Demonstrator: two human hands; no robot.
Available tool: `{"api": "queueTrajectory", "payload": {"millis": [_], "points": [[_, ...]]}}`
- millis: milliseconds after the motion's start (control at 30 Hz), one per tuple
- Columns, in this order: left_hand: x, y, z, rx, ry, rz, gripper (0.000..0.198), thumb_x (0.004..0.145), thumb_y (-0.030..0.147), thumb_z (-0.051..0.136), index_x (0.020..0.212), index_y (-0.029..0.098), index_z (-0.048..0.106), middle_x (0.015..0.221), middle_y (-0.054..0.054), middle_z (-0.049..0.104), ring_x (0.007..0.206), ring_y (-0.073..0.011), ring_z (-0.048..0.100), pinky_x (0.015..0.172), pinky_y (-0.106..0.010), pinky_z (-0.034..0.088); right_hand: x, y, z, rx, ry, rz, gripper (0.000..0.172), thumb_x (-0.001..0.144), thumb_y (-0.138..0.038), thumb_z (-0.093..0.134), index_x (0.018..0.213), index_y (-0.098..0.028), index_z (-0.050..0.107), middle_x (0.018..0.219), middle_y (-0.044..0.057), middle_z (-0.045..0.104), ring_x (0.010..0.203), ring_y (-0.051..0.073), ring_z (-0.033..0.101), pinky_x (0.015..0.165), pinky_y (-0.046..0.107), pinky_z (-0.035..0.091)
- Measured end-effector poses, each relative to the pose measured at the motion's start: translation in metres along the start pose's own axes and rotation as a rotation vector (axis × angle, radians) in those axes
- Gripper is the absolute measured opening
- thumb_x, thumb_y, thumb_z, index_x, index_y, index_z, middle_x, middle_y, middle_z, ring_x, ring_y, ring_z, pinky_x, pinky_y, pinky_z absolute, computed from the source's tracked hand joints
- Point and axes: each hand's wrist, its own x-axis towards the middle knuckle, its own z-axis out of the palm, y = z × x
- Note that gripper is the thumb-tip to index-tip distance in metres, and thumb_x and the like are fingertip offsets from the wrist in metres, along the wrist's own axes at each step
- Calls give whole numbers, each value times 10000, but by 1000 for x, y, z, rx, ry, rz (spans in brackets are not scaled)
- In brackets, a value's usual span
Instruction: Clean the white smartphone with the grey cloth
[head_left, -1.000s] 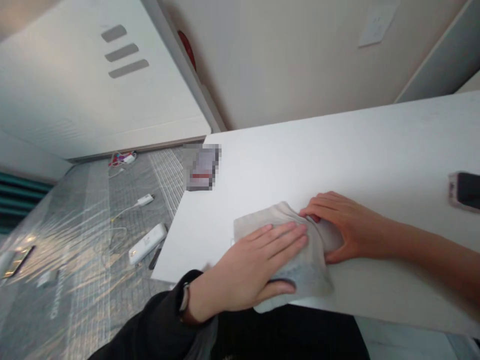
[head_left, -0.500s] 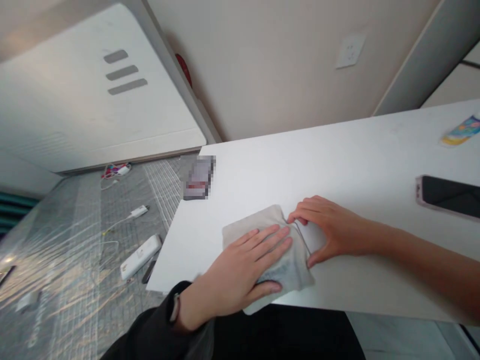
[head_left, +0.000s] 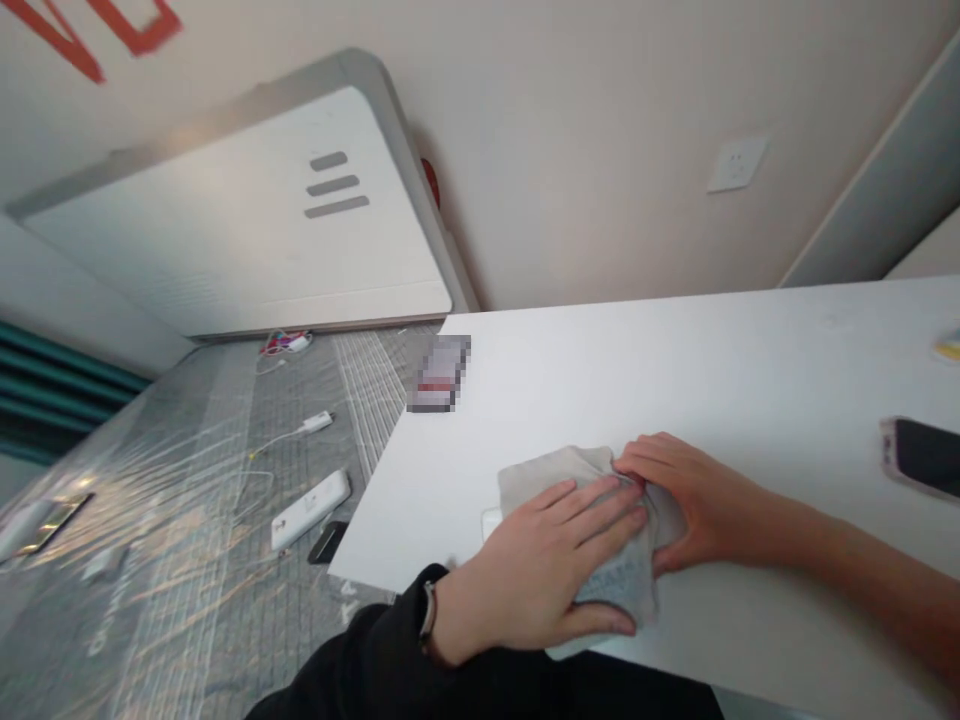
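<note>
A soft beige cloth bag [head_left: 555,478] lies bunched on the white table [head_left: 750,370], with a grey-blue patterned part [head_left: 619,585] showing near the lower side. My left hand [head_left: 536,575], in a black sleeve with a wristwatch, presses flat over the cloth, thumb curled around its near edge. My right hand [head_left: 697,500] grips the bag's right end, its fingers almost meeting my left fingertips. A small white corner [head_left: 490,522] peeks out from under the cloth at left. What lies inside the cloth is hidden.
A dark phone in a pale case [head_left: 921,458] lies at the table's right. A pixelated object [head_left: 439,373] sits near the far left edge. Beyond that edge, a plastic-covered mat [head_left: 172,520] holds a white power bank [head_left: 310,510] and cables.
The view has swung, so the table and hands sit lower in the frame. My right hand has closed onto the bag's end, hiding the cord seen earlier, and the cloth is more bunched.
</note>
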Motion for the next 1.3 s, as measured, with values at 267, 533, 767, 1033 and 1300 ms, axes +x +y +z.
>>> {"api": "queueTrajectory", "payload": {"millis": [267,533,767,1033,1300], "points": [[-80,-1,9,144,-6,-234,757,1073,521,432,1669,227,70,1740,-46,196,1608,-214,206,1296,-418,249,9,-16,-13,74,-119,77,675,689,-643,874,1129,-186,643,1066,84,663,977,288,601,932,440,411],[-20,12,14,134,62,-157,742,1076,538,405,1666,211,97,1747,-9,160,1614,-204,183,1300,-426,257,13,-18,-9,63,-93,83,647,650,-492,914,1122,-162,619,1069,91,640,989,284,576,942,439,417],[-45,2,12,182,30,-181,761,1059,520,472,1669,268,93,1752,-24,139,1606,-241,219,1272,-443,306,15,-20,-11,97,-96,82,680,676,-606,894,1133,-176,633,1045,80,642,967,275,581,901,415,421],[-25,18,24,241,93,-305,762,1074,522,407,1670,176,81,1748,-89,138,1613,-267,192,1283,-485,270,14,-18,-10,94,-97,83,715,651,-604,917,1137,-169,625,1057,82,644,980,280,580,934,426,410],[-41,14,22,262,116,-395,784,1066,544,419,1670,178,77,1740,-100,175,1599,-267,242,1238,-476,360,15,-18,-11,105,-125,108,721,667,-691,873,1125,-186,640,1060,78,651,978,276,581,919,423,410]]}}
